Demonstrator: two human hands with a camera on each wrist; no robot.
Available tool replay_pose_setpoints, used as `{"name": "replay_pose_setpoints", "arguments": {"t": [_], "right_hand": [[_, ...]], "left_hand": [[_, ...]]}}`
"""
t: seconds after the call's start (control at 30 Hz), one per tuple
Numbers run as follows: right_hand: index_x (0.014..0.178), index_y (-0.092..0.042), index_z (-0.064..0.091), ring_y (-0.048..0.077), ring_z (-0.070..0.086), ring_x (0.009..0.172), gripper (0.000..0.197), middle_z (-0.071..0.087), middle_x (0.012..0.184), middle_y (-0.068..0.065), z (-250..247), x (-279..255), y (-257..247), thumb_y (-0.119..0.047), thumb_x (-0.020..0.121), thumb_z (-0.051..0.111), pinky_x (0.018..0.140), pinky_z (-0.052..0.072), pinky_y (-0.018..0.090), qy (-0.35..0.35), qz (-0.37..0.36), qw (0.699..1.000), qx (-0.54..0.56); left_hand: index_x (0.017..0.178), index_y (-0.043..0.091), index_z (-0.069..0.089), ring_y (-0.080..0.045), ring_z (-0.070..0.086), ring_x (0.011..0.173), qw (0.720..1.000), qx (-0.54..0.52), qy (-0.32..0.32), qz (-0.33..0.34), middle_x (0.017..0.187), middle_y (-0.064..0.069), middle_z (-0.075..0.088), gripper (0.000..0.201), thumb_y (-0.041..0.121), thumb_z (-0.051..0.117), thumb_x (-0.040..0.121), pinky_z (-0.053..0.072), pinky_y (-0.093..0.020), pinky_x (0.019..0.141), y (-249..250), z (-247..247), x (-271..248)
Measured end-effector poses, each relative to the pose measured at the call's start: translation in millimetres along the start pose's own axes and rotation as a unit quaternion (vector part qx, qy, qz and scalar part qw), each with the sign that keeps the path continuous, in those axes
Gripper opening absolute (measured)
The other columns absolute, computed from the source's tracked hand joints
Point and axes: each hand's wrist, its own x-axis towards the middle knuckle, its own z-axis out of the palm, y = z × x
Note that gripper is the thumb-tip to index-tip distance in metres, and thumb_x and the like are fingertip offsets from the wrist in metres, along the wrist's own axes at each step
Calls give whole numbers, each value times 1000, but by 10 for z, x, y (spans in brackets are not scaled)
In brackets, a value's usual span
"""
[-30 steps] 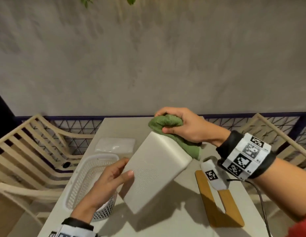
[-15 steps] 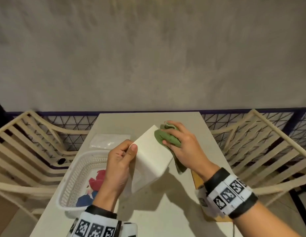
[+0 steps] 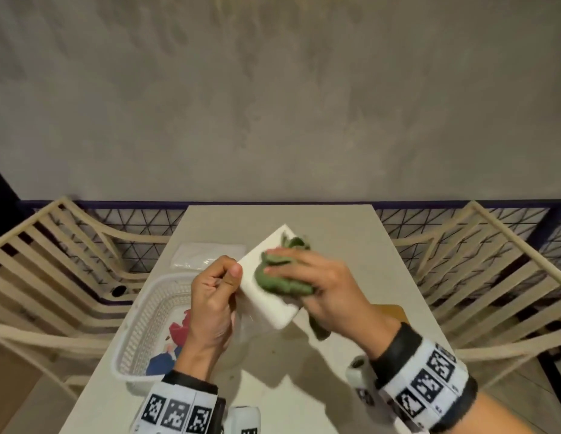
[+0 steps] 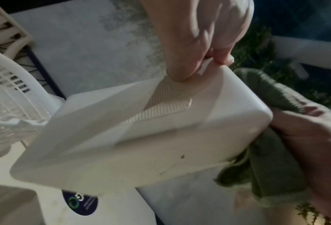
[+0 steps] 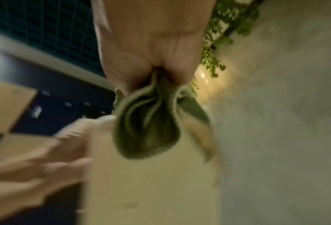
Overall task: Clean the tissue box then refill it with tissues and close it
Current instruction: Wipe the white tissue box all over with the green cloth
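Observation:
The white tissue box (image 3: pixel 266 303) is tilted above the middle of the table. My left hand (image 3: pixel 224 277) pinches its left edge between thumb and fingers; the left wrist view shows that pinch on the rim of the box (image 4: pixel 134 137). My right hand (image 3: pixel 307 274) grips a bunched green cloth (image 3: pixel 277 280) and presses it on the box's upper face. In the blurred right wrist view the cloth (image 5: pixel 147 129) hangs from my fist onto the box (image 5: pixel 151 190). A clear pack of tissues (image 3: pixel 207 256) lies on the table at the back left.
A white plastic basket (image 3: pixel 138 336) holding red and blue items sits at the table's left edge. A wooden lid (image 3: pixel 395 310) lies on the table partly hidden behind my right arm. Cream slatted chairs (image 3: pixel 53 277) flank the table (image 3: pixel 335 233) on both sides.
The box has been turned and drawn in closer. My left hand shifted from its lower side to pinching its left edge. My right hand moved the cloth from the box's top corner across its face.

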Motion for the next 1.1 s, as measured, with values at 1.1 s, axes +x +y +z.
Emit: {"name": "replay_pose_setpoints", "arguments": {"t": [1.1], "right_hand": [[99,-5,73,25,61,109,18,68,114,12,0,193,-153,-10,85,63,98,46,35,-124,-141,982,9]], "left_hand": [[57,17,62,-10,53,56,991,-99,90,-26,58,-1,58,27,18,54,83,49,-22,57,45,167,92]]}}
